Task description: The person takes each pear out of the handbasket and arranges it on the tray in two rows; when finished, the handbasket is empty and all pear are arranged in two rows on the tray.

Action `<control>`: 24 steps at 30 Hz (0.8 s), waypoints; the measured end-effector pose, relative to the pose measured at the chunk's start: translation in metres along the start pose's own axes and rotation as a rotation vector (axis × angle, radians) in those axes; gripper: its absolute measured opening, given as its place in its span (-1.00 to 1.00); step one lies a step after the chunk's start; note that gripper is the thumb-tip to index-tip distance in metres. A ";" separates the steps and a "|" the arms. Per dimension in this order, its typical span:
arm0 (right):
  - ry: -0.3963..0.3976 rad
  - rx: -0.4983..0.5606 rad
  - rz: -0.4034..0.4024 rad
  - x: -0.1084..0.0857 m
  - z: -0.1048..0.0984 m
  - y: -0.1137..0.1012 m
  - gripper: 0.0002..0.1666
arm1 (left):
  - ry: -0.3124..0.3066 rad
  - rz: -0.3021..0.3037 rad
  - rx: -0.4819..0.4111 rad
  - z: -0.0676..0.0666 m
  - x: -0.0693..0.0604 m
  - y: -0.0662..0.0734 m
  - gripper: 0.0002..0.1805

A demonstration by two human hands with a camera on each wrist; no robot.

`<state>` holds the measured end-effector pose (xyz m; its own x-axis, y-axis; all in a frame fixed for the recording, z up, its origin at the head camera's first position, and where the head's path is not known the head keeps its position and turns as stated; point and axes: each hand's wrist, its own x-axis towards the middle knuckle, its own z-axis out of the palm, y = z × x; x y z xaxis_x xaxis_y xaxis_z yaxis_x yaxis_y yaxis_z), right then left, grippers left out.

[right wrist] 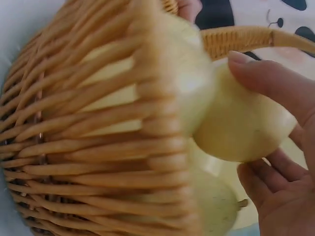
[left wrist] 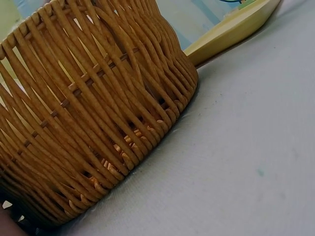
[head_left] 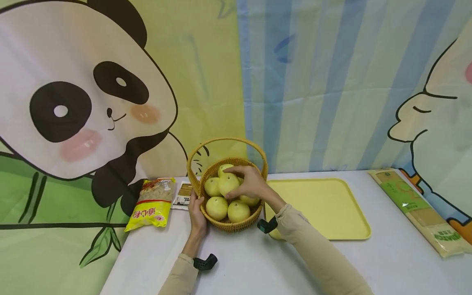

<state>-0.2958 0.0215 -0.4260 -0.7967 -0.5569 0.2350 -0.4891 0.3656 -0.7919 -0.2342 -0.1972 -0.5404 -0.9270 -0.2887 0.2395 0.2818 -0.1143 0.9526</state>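
A wicker basket [head_left: 231,226] with a tall arched handle [head_left: 228,139] stands on the table, filled with several round pale-yellow pears [head_left: 216,208]. My left hand [head_left: 198,215] holds its left side near the handle's base; the wrist camera there shows mostly the woven basket wall [left wrist: 93,108]. Over the basket my right hand [head_left: 251,183] grips the topmost pear [head_left: 228,184], thumb on one side and fingers on the other. That same pear [right wrist: 241,118] appears close up in the right wrist view, beside other pears. Some fruit is hidden under my right hand.
Right of the basket lies a yellow tray [head_left: 317,209], with a pale-yellow pear [head_left: 275,234] near its front-left corner, partly covered by my forearm. At left are a yellow food bag [head_left: 153,203] and a small packet [head_left: 182,196]. A long noodle-like package [head_left: 416,209] lies far right.
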 end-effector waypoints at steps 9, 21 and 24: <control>0.016 0.178 -0.156 -0.027 -0.030 -0.017 -0.08 | 0.014 -0.004 0.046 0.005 -0.001 0.001 -0.27; 0.058 0.277 -0.182 -0.085 -0.076 -0.012 -0.14 | 0.031 0.012 0.091 0.001 0.002 -0.002 -0.27; 0.110 0.280 -0.171 -0.093 -0.087 0.000 -0.15 | 0.029 0.009 0.086 -0.001 0.001 -0.001 -0.27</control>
<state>-0.2527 0.1378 -0.3988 -0.7524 -0.5032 0.4251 -0.5147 0.0465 -0.8561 -0.2356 -0.1980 -0.5412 -0.9167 -0.3166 0.2437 0.2663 -0.0295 0.9634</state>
